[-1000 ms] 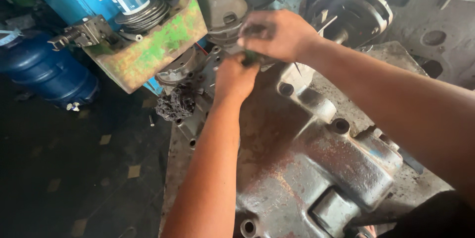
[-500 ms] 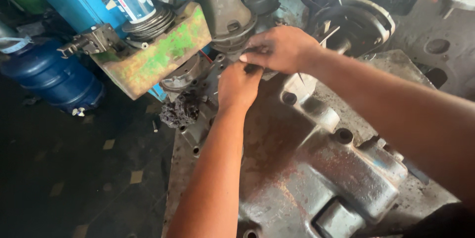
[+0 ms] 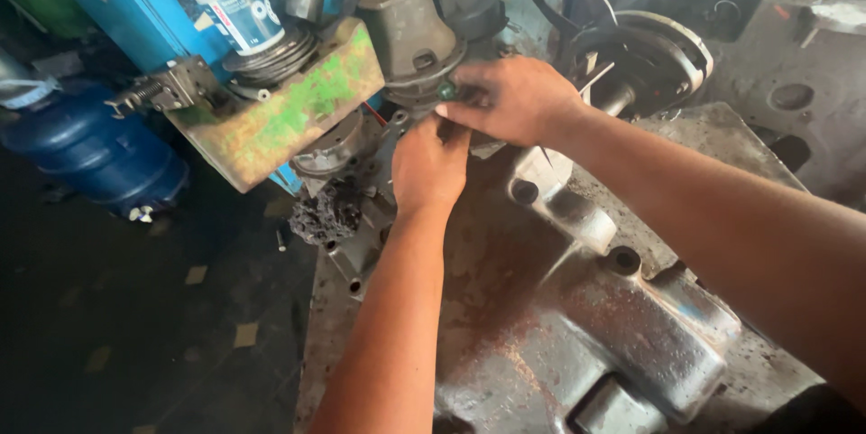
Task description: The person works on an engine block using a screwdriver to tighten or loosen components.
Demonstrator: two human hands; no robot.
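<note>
Grey cast metal, stained with rust and oil, forms the large housing [image 3: 586, 308] that fills the lower right of the head view; all positions below are given relative to this housing.

At the housing's far left corner, the person's two hands meet. The right hand [image 3: 514, 100] reaches in from the right, above the housing's upper edge, with its fingers curled. A small dark green part [image 3: 447, 90] shows at the tips of the thumb and forefinger, pinched between them. It sits at the very front of the grip, projecting toward the grey conical fitting [image 3: 406, 28] that stands just beyond the housing's far edge.

The left hand [image 3: 431, 163] comes up along the housing's left side and lies directly below the right hand, touching it. Its fingers are bent inward, and they are hidden under the right hand, so it cannot be told whether this hand is clenched on anything.

Left of the housing's far corner hangs a worn green plate [image 3: 289, 118], tilted, with a white-labelled cylinder [image 3: 234, 5] above it against a blue machine body [image 3: 117, 1]. A dark clump of greasy debris [image 3: 323, 215] lies just off the housing's left edge. Well to the left, on the dark floor, stands a blue barrel [image 3: 90, 150]. Beyond the housing's far right edge sits a round metal disc assembly [image 3: 654, 55].
</note>
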